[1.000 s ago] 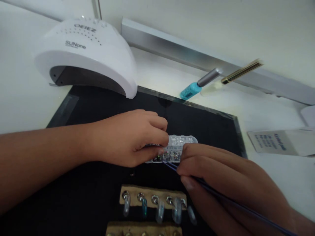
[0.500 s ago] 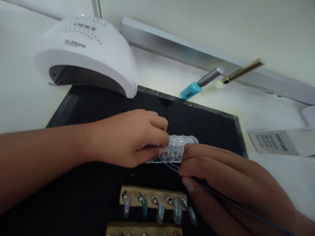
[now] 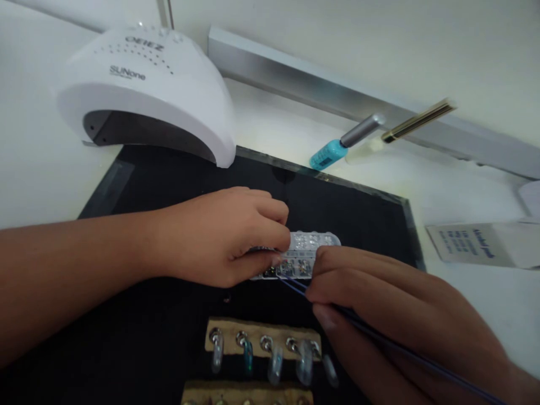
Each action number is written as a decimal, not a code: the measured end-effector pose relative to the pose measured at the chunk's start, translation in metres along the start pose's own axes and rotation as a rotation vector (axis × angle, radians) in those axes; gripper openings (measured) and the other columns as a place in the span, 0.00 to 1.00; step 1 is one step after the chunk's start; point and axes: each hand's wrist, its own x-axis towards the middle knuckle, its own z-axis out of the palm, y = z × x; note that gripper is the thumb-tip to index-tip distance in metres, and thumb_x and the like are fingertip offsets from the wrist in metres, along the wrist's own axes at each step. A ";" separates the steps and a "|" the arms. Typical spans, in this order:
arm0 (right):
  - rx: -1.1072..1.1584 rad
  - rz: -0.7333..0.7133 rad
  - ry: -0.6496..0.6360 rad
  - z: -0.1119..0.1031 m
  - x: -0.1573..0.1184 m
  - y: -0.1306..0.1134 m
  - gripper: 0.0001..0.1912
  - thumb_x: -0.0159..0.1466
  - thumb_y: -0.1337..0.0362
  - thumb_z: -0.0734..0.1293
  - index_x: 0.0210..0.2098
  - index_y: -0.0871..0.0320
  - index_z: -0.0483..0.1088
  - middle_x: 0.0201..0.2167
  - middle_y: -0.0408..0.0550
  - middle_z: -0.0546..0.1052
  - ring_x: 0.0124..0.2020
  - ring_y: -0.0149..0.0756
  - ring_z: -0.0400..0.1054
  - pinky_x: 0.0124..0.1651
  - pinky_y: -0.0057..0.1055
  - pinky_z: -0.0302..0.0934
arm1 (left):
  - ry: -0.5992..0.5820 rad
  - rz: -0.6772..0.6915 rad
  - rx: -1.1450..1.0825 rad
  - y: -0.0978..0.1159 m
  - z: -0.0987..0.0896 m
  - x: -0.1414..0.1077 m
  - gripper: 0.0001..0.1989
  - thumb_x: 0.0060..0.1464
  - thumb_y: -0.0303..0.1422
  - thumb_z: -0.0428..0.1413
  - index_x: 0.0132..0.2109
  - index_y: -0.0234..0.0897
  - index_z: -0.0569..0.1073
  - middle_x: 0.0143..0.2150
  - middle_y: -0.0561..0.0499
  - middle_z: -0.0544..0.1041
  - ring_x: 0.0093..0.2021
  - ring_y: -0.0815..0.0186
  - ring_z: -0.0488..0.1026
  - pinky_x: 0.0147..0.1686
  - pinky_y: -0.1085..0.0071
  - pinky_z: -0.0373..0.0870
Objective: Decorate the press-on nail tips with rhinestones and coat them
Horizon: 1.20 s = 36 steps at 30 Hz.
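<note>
Left hand [image 3: 248, 236] clamped on clear bead case [image 3: 304, 253], mid-mat, well inside far edge of black mat [image 3: 358, 216]; right hand [image 3: 392, 298] pinches tweezers [image 3: 373, 329], tips at case. Apparently bead-picking; calls for steady case, light squeeze.

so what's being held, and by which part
Right hand: tweezers, pinched toward the tip end. Left hand: over the left half of the clear case; a grip can't be confirmed.

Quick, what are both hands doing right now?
Left hand: curled over the rhinestone case; can't tell whether it's gripping.
Right hand: closed, holding the tweezers.
</note>
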 end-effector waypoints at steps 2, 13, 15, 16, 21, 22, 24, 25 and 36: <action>-0.007 0.004 0.003 0.000 0.000 0.000 0.10 0.61 0.76 0.59 0.38 0.56 0.65 0.27 0.45 0.74 0.26 0.32 0.68 0.25 0.31 0.59 | 0.000 0.001 0.000 0.000 0.000 0.000 0.09 0.61 0.27 0.53 0.33 0.31 0.75 0.34 0.49 0.72 0.35 0.67 0.67 0.37 0.69 0.63; -0.025 0.005 0.005 0.000 0.000 0.001 0.11 0.60 0.77 0.59 0.37 0.56 0.64 0.26 0.44 0.73 0.26 0.32 0.69 0.25 0.30 0.61 | -0.004 -0.004 0.003 -0.001 0.000 0.001 0.09 0.61 0.27 0.53 0.33 0.32 0.75 0.35 0.49 0.72 0.35 0.67 0.68 0.38 0.69 0.64; -0.017 0.002 0.003 0.000 0.000 0.001 0.11 0.60 0.77 0.59 0.37 0.56 0.64 0.26 0.44 0.73 0.26 0.31 0.68 0.25 0.30 0.61 | -0.006 -0.004 0.001 0.000 -0.001 0.001 0.09 0.61 0.27 0.53 0.33 0.32 0.75 0.35 0.49 0.72 0.36 0.66 0.68 0.38 0.68 0.64; -0.015 -0.001 0.004 0.000 0.000 0.001 0.11 0.60 0.77 0.59 0.37 0.56 0.64 0.25 0.44 0.72 0.26 0.31 0.68 0.26 0.30 0.61 | -0.008 -0.003 0.000 0.000 -0.001 0.001 0.09 0.61 0.27 0.53 0.33 0.32 0.75 0.35 0.49 0.72 0.36 0.66 0.68 0.38 0.68 0.64; -0.024 0.017 0.001 -0.003 0.001 -0.003 0.11 0.61 0.77 0.59 0.36 0.56 0.64 0.25 0.44 0.72 0.26 0.32 0.68 0.26 0.29 0.62 | -0.005 -0.001 -0.004 0.000 0.000 0.000 0.09 0.61 0.27 0.53 0.33 0.32 0.75 0.34 0.49 0.72 0.35 0.66 0.68 0.38 0.68 0.64; -0.027 0.043 -0.015 -0.003 0.001 -0.004 0.10 0.61 0.77 0.59 0.36 0.56 0.64 0.25 0.44 0.72 0.26 0.31 0.67 0.26 0.29 0.61 | -0.003 -0.001 -0.004 0.000 0.000 -0.001 0.09 0.61 0.27 0.53 0.33 0.32 0.75 0.34 0.49 0.72 0.35 0.67 0.68 0.38 0.69 0.63; -0.021 0.063 -0.036 -0.005 0.000 -0.006 0.09 0.62 0.77 0.59 0.35 0.57 0.65 0.25 0.44 0.71 0.25 0.31 0.65 0.25 0.29 0.61 | 0.000 0.001 -0.004 -0.001 0.001 -0.001 0.09 0.61 0.27 0.53 0.33 0.32 0.75 0.34 0.49 0.72 0.35 0.67 0.68 0.38 0.69 0.63; -0.020 0.066 -0.037 -0.005 0.000 -0.006 0.09 0.62 0.77 0.59 0.35 0.57 0.65 0.25 0.44 0.71 0.25 0.31 0.65 0.25 0.29 0.61 | 0.001 0.000 -0.003 -0.001 0.001 -0.001 0.09 0.61 0.27 0.53 0.33 0.32 0.75 0.34 0.49 0.72 0.35 0.67 0.68 0.38 0.69 0.64; 0.007 0.012 -0.016 -0.002 0.001 0.000 0.10 0.60 0.77 0.59 0.35 0.56 0.64 0.23 0.43 0.70 0.23 0.31 0.63 0.23 0.31 0.57 | -0.002 -0.006 0.003 -0.001 0.000 0.000 0.09 0.61 0.27 0.52 0.33 0.33 0.74 0.34 0.49 0.73 0.35 0.66 0.68 0.38 0.69 0.64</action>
